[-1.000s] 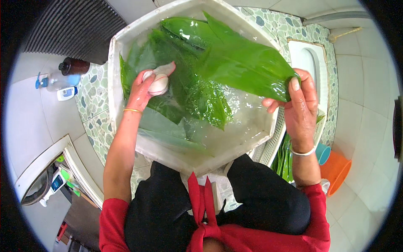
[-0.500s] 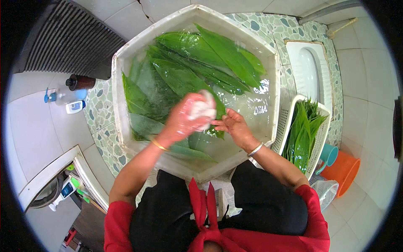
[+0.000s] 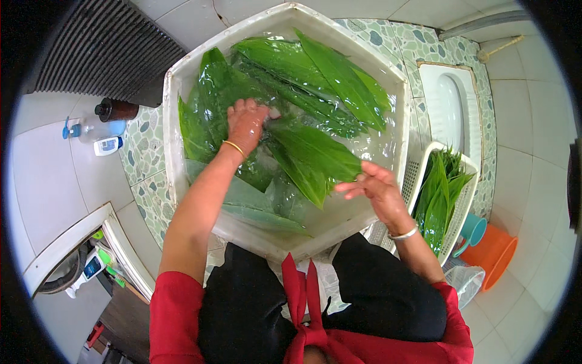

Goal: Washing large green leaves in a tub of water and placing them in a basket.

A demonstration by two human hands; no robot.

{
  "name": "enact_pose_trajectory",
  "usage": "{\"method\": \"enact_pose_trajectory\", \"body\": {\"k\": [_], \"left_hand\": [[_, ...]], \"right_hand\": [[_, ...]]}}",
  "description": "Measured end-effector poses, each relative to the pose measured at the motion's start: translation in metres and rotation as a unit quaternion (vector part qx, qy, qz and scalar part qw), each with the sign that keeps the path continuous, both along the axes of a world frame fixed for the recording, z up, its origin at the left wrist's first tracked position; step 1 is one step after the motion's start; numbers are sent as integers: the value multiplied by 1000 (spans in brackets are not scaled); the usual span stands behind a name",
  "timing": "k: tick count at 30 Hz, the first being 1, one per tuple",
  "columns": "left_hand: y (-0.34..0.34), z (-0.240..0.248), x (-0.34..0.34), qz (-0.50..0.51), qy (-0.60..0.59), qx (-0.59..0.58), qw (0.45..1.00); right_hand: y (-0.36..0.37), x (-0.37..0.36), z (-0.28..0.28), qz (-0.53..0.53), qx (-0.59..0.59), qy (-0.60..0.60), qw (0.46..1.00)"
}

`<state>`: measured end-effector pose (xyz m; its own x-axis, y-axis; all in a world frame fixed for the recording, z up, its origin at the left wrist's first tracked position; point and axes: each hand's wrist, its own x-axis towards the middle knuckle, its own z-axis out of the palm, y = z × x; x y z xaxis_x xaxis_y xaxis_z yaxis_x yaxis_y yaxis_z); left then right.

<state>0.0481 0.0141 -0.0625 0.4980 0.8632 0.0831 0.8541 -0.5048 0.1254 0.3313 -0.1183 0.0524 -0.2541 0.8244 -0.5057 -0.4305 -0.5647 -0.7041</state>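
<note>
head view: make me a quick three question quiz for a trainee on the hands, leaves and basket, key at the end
1. True or false: the white basket holds green leaves.
2. Fill in: the gold-coloured bracelet is on the ____ wrist.
3. Which is nearest the right hand? a) orange bucket; b) leaf in the white tub; c) spray bottle.

Key: 1 true; 2 left; 3 b.

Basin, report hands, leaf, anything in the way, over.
Left hand down in basin, pale cloth mostly hidden beneath. Right hand at end of broad leaf. Other leaves crowd close.
</note>
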Motion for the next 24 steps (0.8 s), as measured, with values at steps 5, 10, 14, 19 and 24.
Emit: {"method": "enact_pose_trajectory", "body": {"k": [5,10,14,19,24], "left_hand": [[8,-5,-37,186,-249,-167,936],[-7,40,-52,337,-711,-379,487],[-24,82,-35,258,-769,-400,427],[-64,91,28,137,-568,-378,718],[-62,39,55,-38,-397,-209,893]], "right_hand": [[29,-4,95,-29,156,-186,970],[34,-28,70,87,452,-430,777],[16,-39,-23,190,395,-476,763],[6,-52,-58,211,383,-481,760],[5,-48,-58,193,410,-446,772]]}}
